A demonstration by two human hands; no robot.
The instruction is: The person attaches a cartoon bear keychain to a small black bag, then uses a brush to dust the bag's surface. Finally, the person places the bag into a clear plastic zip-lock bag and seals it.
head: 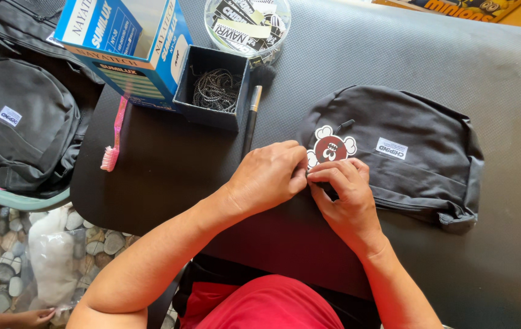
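A dark grey backpack (418,155) lies flat on the black table mat (169,164). A red and white cartoon tag (328,146) sits at its left end, near a white label. My left hand (269,176) and my right hand (344,195) meet at the bag's left edge, just below the tag, fingertips pinched together on something small there. What they pinch is hidden by the fingers.
A small black box of metal chains (214,88), a blue carton (123,45), a clear tub of tags (245,24), a black brush (253,113) and a pink toothbrush (114,137) lie at the far left. More backpacks (20,122) are stacked at the left. Another person's hand (35,317) shows low left.
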